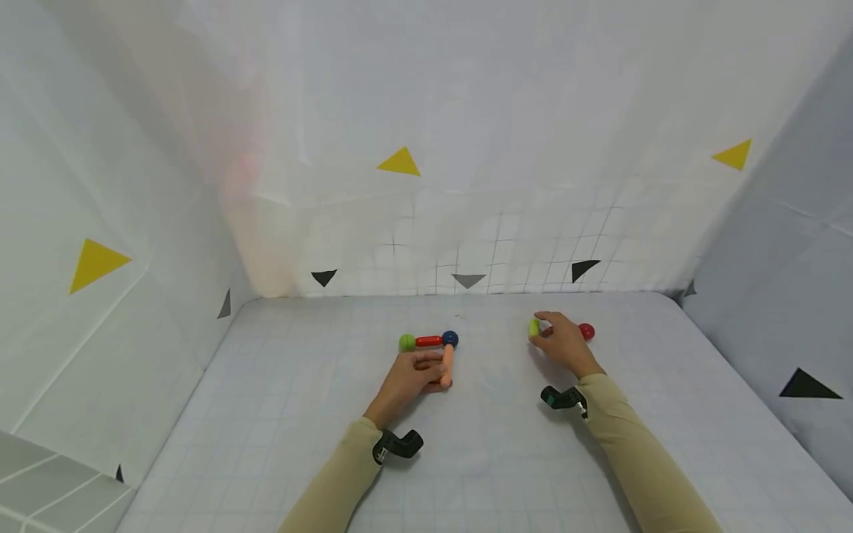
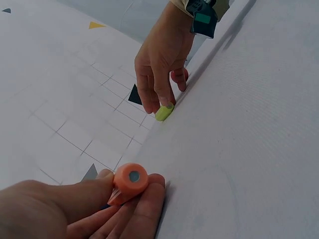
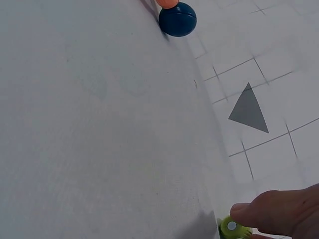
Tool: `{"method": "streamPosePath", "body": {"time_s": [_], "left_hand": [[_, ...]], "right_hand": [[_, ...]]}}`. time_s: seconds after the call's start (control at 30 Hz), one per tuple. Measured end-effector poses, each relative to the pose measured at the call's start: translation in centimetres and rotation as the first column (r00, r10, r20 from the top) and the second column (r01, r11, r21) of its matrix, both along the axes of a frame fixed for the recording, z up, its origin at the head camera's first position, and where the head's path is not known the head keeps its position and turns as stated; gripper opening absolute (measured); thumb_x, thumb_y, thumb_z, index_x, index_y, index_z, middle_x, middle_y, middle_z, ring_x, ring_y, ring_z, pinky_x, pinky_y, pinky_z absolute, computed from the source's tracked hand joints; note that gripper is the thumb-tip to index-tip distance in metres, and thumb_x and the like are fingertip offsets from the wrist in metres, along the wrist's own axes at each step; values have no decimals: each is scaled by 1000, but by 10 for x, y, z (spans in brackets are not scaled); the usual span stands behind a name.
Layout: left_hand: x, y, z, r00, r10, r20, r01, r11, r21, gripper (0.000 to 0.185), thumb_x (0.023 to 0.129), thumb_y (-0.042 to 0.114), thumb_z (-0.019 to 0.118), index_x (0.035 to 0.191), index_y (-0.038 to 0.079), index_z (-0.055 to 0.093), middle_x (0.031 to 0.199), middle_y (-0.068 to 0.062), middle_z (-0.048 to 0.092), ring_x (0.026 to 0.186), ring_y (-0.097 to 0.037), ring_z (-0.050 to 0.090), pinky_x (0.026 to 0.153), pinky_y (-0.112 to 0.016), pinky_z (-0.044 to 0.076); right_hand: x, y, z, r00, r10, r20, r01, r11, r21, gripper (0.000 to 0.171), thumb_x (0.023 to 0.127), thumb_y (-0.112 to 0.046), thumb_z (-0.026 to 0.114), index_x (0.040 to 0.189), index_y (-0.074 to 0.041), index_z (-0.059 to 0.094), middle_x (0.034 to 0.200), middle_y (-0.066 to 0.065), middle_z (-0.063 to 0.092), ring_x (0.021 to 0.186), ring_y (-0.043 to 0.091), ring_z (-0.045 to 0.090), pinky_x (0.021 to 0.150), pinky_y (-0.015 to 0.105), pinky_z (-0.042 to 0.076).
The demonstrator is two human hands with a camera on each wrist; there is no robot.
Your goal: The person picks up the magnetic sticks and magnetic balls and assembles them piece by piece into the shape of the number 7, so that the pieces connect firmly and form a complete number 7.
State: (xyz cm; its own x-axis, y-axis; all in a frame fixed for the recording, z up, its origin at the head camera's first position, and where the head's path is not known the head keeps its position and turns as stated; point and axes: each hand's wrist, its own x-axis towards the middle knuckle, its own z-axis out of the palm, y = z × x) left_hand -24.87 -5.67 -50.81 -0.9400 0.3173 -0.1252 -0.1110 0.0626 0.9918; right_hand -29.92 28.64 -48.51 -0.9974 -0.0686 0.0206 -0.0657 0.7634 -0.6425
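Nearest, the left hand [image 1: 412,376] is pinching the orange rod [image 1: 447,366] at lower centre, its far end meeting the blue ball [image 1: 450,338]. The right hand [image 1: 563,343] is pinching a yellow-green rod [image 1: 534,327], right of centre, with the red ball [image 1: 586,332] just beside it. A careless nudge could be sending either ball rolling. Farther back, the gridded table [image 1: 280,414] is meeting white walls [image 1: 506,111] dotted with yellow triangles [image 1: 399,162].
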Motion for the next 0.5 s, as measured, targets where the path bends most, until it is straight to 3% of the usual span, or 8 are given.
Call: {"method": "streamPosePath", "body": {"time_s": [0.5], "left_hand": [[0, 0, 1, 1000, 0, -8, 0, 1000, -9, 36, 100, 14, 72, 133, -2, 67, 110, -12, 74, 92, -24, 75, 81, -32, 60]], "right_hand": [[-9, -1, -3, 999, -14, 41, 13, 1000, 26, 56, 97, -9, 74, 146, 6, 51, 131, 26, 57, 109, 38, 59, 89, 47, 55]]}}
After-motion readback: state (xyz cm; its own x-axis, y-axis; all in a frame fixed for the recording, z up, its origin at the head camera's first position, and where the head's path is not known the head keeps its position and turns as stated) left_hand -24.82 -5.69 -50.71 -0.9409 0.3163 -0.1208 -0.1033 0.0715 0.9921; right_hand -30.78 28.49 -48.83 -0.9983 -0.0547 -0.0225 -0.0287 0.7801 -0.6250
